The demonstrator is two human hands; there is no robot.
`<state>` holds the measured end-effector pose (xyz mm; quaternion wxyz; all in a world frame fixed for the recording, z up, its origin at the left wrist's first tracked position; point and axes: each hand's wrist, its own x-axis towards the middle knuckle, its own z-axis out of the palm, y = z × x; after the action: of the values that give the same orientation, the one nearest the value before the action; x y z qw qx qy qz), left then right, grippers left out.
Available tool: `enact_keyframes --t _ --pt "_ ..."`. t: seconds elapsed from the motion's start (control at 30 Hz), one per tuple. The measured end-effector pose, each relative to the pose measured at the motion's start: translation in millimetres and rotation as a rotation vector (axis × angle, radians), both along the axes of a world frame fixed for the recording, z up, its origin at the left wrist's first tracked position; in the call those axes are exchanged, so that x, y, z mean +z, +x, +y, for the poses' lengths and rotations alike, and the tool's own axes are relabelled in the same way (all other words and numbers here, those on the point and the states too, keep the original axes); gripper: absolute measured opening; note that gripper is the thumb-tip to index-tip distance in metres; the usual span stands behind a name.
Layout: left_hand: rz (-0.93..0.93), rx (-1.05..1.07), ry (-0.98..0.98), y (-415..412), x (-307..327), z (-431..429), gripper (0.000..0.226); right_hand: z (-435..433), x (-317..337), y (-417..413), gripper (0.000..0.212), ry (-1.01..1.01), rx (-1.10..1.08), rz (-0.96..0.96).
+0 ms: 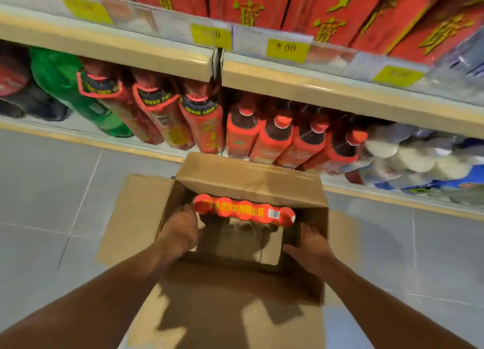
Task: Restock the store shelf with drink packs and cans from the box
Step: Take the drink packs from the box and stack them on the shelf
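In a store aisle, on a grey tiled floor (pixel 47 191), an open brown cardboard box (pixel 251 181) stood directly in front of a beige metal shelving unit (pixel 340 97), flaps folded outward. Bottom shelf: red-labelled dark drink bottles (pixel 275 139), a green bottle (pixel 65 86) at left, packs of pale bottles (pixel 419 160) at right. Upper shelf: red cartons w/ gold characters (pixel 335 8); yellow price tags (pixel 286 49) along the edge strip.

A red shrink-wrapped pack of cans (pixel 243 211) lay inside the box, at the far wall, nearest the shelf. Long axis ran left-right, approx. parallel to the shelf edge; barcode end pointed right.

The left hand (pixel 180 229) was at the pack's left end, fingers bent down toward it; grip not determinable (blur). The right hand (pixel 310 245) was inside the box near the right wall, just below the pack's right end, fingers loose & apart, holding nothing.
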<state>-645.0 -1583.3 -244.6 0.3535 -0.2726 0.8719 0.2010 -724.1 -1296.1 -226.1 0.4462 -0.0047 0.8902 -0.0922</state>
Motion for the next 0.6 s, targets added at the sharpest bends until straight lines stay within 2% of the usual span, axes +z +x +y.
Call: enact_keyframes --t 0.1,0.2,0.33,0.47,0.6 --pt "-0.007 0.064 -0.014 -10.8 -39.7 -6.9 0.066 2.7 -49.9 -12.0 0.072 0.040 -0.089 0.021" --pt "0.039 0.084 -0.024 -14.8 -78.3 -14.8 0.054 0.3 -87.7 -26.6 0.075 0.024 -0.185 0.050" --pt "0.072 0.148 0.032 -23.2 -114.4 -12.5 0.067 -4.2 -131.5 -36.1 0.092 -0.022 -0.201 0.078" --pt "0.089 0.316 0.138 -33.4 -133.1 -11.7 0.082 -5.3 -144.6 -37.9 0.079 -0.075 -0.257 0.123" --pt "0.153 0.338 0.164 -31.2 -139.4 -15.6 0.071 -4.5 -146.8 -35.6 0.055 -0.095 -0.284 0.179"
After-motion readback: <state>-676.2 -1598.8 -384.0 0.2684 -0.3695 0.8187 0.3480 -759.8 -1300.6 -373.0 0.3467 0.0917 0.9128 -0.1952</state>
